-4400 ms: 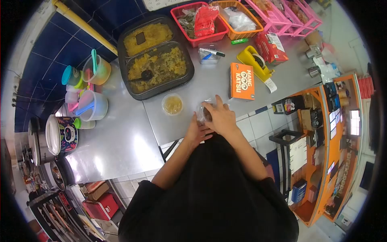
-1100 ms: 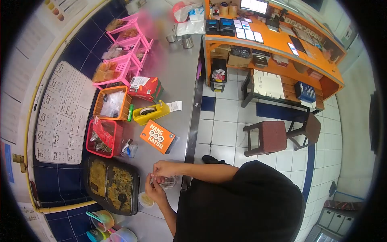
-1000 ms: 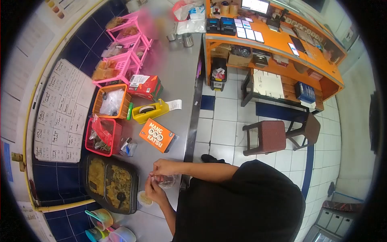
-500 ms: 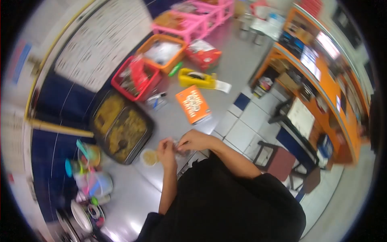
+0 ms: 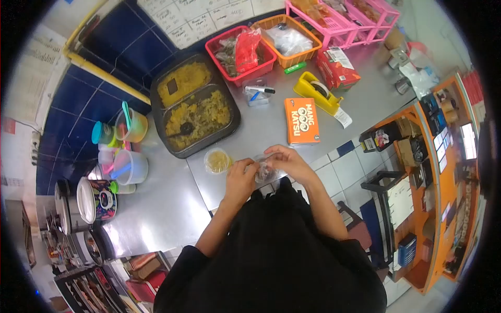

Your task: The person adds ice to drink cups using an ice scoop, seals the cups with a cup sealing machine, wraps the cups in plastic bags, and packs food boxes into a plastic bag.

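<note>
At the front edge of the steel counter, my left hand (image 5: pixel 241 180) and my right hand (image 5: pixel 292 164) meet around a small clear plastic container (image 5: pixel 264 173) with dark contents. My left fingers are curled against its left side. On the far and right side, my right thumb and fingers pinch near its rim; exactly what they grip there is partly hidden. Just left of my left hand stands a round clear cup (image 5: pixel 217 160) of pale yellow food, its top shiny as if covered.
A black two-part pan (image 5: pixel 237 117) of yellow food lies behind. Around it are an orange box (image 5: pixel 302 121), a yellow tape dispenser (image 5: pixel 318 99), a red basket (image 5: pixel 250 73) and an orange basket (image 5: pixel 295 61). Plastic tubs (image 5: pixel 133 167) stand left; an orange shelf (image 5: pixel 422 125) stands right.
The view has turned and sharpened, so the counter and hands appear shifted. Both hands stay at the small container; the right hand's fingers now arch over its far side.
</note>
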### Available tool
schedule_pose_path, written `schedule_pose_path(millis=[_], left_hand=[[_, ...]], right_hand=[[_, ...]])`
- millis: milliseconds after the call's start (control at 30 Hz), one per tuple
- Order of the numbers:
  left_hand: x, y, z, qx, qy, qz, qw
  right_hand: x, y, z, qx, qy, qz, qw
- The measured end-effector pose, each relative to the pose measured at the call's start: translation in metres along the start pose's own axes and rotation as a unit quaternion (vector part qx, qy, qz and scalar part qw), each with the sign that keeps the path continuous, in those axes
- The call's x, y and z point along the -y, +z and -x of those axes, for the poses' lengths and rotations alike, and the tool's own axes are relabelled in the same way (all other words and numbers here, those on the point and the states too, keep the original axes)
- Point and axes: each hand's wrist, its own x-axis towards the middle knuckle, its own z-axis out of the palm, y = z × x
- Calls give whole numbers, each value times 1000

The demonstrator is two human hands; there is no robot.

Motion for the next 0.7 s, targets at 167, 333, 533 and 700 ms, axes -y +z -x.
schedule_pose_path(millis=[167,333,533,700], left_hand=[[-13,-11,3,47,13,27,998],[-5,-13,44,139,12,-6,990],[-4,-3,41,62,-264,268,925],[-7,18,34,-74,-449,663,595]], right_hand=[[-15,-8,-11,-55,9,-16,998],[-36,-17,-21,-174,-44,32,983],[-19,-11,-14,-138,16,78,987],[-18,-13,-11,-112,-28,211,971]])
